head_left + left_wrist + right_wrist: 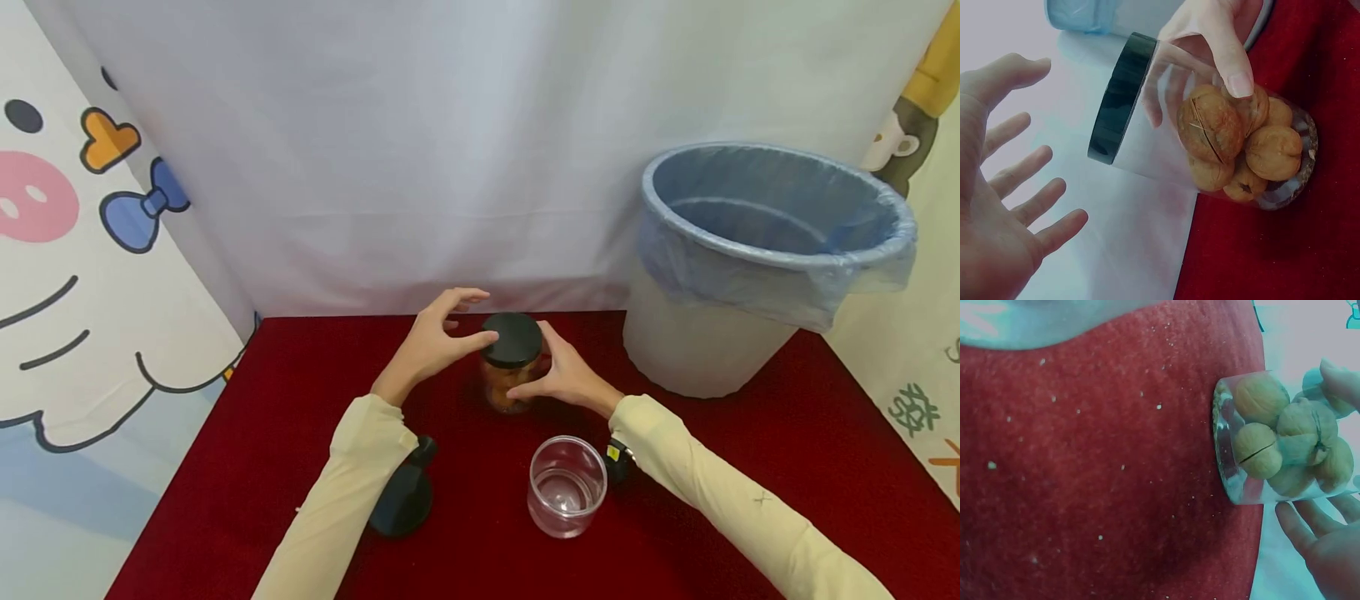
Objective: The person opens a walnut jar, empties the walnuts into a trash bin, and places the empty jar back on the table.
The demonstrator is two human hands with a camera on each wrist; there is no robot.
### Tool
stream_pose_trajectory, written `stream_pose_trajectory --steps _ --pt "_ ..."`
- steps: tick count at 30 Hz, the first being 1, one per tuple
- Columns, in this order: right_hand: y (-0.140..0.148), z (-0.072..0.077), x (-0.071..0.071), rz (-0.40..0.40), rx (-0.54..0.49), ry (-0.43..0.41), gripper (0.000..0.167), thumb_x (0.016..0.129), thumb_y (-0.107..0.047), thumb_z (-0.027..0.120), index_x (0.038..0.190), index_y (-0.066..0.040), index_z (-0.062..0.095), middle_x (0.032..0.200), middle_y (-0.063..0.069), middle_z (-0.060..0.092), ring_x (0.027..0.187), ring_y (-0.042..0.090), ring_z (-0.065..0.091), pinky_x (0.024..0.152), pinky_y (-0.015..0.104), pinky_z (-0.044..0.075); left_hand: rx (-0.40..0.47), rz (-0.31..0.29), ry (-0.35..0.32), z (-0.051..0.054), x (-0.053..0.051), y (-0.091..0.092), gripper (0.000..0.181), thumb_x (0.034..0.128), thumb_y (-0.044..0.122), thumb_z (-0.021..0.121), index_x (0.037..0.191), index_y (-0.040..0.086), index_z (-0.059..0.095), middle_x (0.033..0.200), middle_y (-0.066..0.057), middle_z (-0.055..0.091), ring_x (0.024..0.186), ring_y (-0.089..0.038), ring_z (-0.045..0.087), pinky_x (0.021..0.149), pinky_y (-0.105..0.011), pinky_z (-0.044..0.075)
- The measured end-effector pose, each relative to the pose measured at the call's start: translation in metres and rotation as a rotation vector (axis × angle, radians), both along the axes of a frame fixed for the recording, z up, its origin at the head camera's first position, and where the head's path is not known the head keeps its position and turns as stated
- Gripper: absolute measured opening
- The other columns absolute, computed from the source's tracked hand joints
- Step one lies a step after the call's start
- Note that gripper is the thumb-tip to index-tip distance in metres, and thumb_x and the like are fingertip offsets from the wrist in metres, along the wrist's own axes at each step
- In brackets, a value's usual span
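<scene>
Gripping the jar (1152, 147) with the right hand (568, 377), with thumb pressed to one side and fingers wrapped round the other. Holding the left hand (431, 335) spread just beside the jar, with thumb and fingers parted and a gap between them and the black lid (1121, 100). Having the jar between both hands, upright or nearly so, over the red-covered bench (491, 567); impossible to tell contact between base and cloth. Showing, through the clear wall of the jar, several brown walnuts (1211, 125) bunched toward the bottom, some with dark lines along the shell. Including, to the right of the jar, a large bin (697, 337) with a blue liner (750, 287) folded over the rim. Including, on the person's side of the jar and a little to the right, a clear tub (558, 523). Including, on that same side but left of the jar, a black disc (403, 504) partly covered by the left sleeve (337, 492). Showing also pale crumbs (1159, 407) scattered on the bench near the jar, and a white curtain (420, 167) behind.
</scene>
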State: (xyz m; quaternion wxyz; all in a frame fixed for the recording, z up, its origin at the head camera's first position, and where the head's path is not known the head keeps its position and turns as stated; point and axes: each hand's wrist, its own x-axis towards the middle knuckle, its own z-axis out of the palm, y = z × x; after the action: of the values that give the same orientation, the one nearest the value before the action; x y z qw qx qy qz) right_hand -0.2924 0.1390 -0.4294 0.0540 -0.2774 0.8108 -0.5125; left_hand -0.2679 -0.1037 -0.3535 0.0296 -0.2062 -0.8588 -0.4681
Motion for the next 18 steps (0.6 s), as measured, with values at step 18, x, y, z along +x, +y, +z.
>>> stream_pose_trajectory --steps 18 --pt "0.010 0.028 0.009 0.001 0.086 0.156 0.093 0.065 -0.019 0.096 0.144 -0.007 0.048 0.130 0.012 0.062 0.107 0.027 0.063 0.095 0.045 0.051 0.010 -0.065 0.002 0.005 0.010 0.004 0.069 0.0857 0.026 0.083 0.147 0.019 0.051 0.151 -0.006 0.050 0.140 -0.025 0.047 0.115 -0.051 0.041"
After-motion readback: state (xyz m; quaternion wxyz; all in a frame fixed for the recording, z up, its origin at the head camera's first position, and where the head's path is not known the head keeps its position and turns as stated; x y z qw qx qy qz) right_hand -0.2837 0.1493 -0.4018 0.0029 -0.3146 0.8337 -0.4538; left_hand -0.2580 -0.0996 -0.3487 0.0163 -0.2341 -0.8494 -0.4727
